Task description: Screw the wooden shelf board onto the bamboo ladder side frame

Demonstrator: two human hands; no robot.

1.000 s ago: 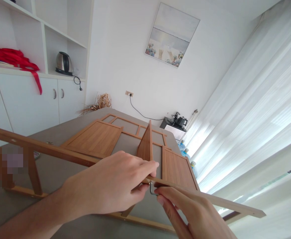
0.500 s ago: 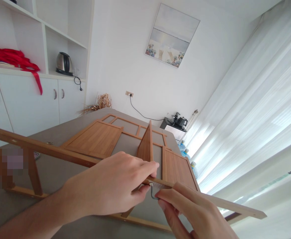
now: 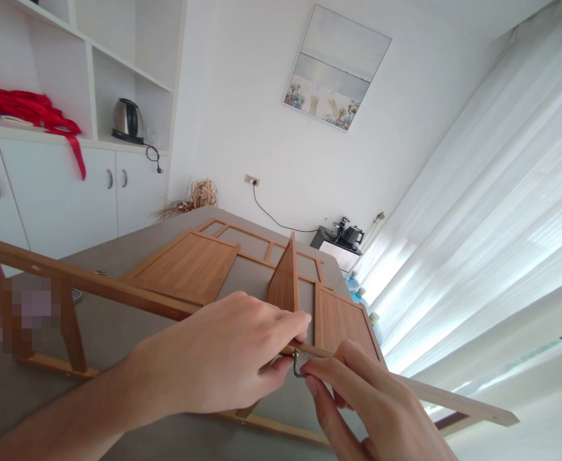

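My left hand (image 3: 232, 358) is closed around a long wooden rail (image 3: 117, 285), its forefinger above and its thumb below, where an upright wooden panel (image 3: 284, 275) meets the rail. Between the thumb and fingers of my right hand (image 3: 371, 397) is the end of a small L-shaped hex key (image 3: 296, 367). The key's other end meets a bolt head (image 3: 295, 353) on the rail's near face, just beside my left fingertips. The rail belongs to a wooden frame, with a lower bar (image 3: 275, 428) nearer me.
Flat wooden panels lie on the grey-covered table (image 3: 112, 253), one at left (image 3: 184, 266) and one at right (image 3: 345, 317). A slatted wooden frame (image 3: 270, 251) lies farther back. White cabinets (image 3: 69, 192) stand left, a sheer curtain (image 3: 482, 224) hangs right, and water bottles (image 3: 360, 294) stand below it.
The hex key's gripped short arm has shifted slightly, with my right hand moving a little upward. My left hand keeps its hold on the rail. The whole view has shifted slightly.
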